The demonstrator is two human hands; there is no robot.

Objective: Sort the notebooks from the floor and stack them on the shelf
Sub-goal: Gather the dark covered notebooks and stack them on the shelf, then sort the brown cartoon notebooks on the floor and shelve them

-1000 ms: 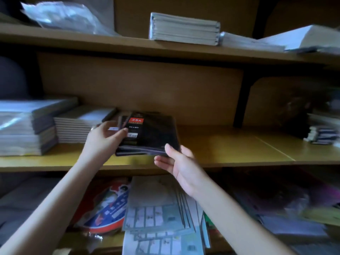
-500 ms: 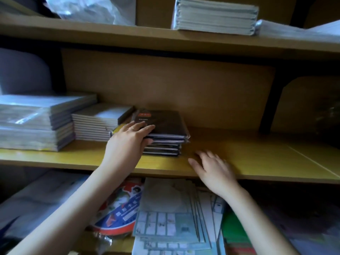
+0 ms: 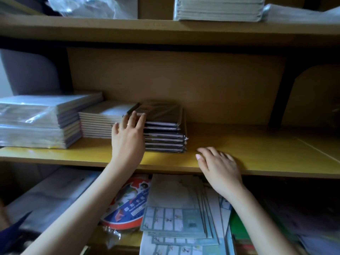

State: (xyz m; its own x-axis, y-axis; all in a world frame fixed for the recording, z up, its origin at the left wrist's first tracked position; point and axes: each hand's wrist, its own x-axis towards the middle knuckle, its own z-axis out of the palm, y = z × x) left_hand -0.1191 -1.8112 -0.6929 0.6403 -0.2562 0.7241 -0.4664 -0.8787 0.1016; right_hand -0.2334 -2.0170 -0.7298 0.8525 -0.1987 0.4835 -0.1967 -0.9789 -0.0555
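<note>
one black stack (image 3: 165, 133) sits on the shelf (image 3: 257, 153); left hand (image 3: 128, 135) presses it flat-fingered, right hand (image 3: 219, 166) rests empty; whether more remain, cannot tell.

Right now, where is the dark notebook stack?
Head view: the dark notebook stack sits left of centre on the middle shelf, just right of the pale notebook stack, left hand touching it.

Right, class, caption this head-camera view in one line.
Left hand touches the dark notebook stack on the shelf; right hand open beside it.
</note>
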